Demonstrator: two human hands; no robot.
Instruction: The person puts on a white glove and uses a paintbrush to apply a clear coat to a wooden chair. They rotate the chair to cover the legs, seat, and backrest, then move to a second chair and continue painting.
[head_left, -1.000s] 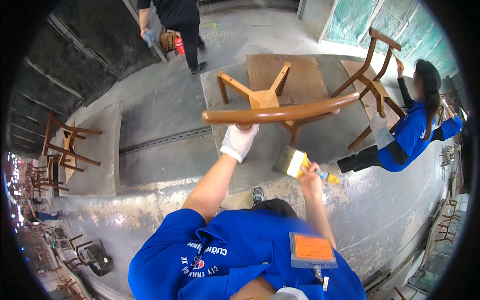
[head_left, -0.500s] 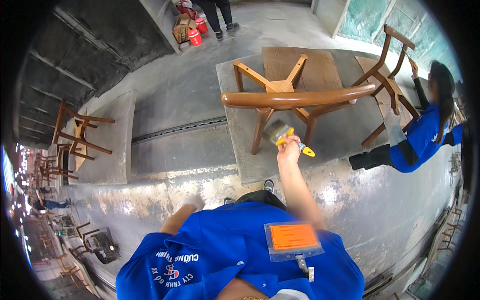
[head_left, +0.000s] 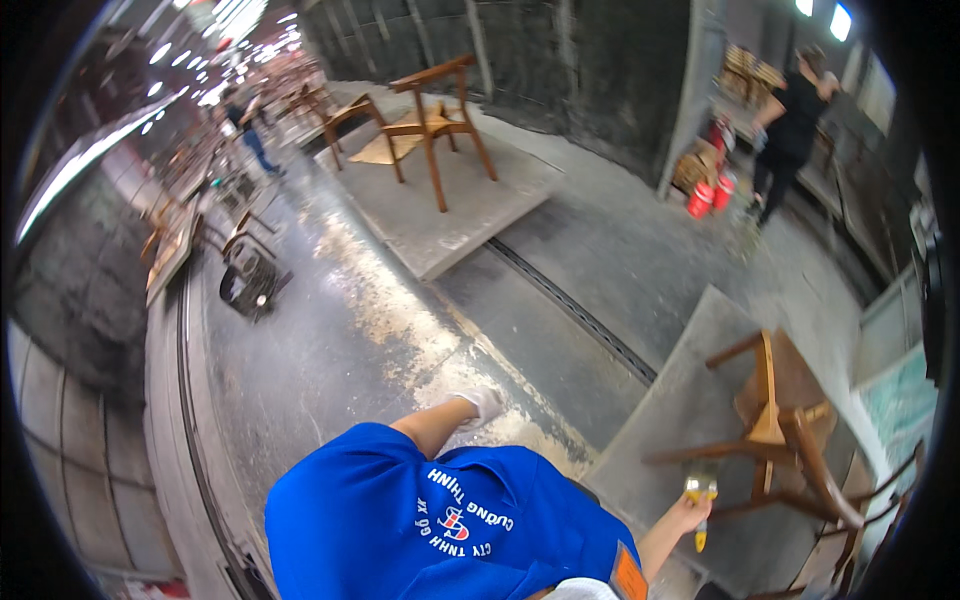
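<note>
My right hand [head_left: 690,510] is closed around a wide flat paintbrush [head_left: 701,540] with a yellow handle. Its bristle end lies toward a brown wooden chair [head_left: 768,432], which stands on a grey platform [head_left: 640,430] at the lower right. I cannot tell whether the bristles touch the wood. My left hand [head_left: 482,406], in a whitish glove, hangs over the floor in front of me, away from the chairs. Its fingers are blurred, and nothing shows clearly in them.
A second grey platform [head_left: 455,215] holds wooden chairs [head_left: 435,125] ahead. A rail channel [head_left: 570,310] runs between the platforms. A black fan [head_left: 248,280] stands left. Red buckets [head_left: 702,199] and a person in black [head_left: 790,130] are at upper right; another person [head_left: 250,130] stands far left.
My view has swung left, so the near chair and right hand now appear lower right. The co-worker in blue has left view. The paintbrush stays in my right hand.
</note>
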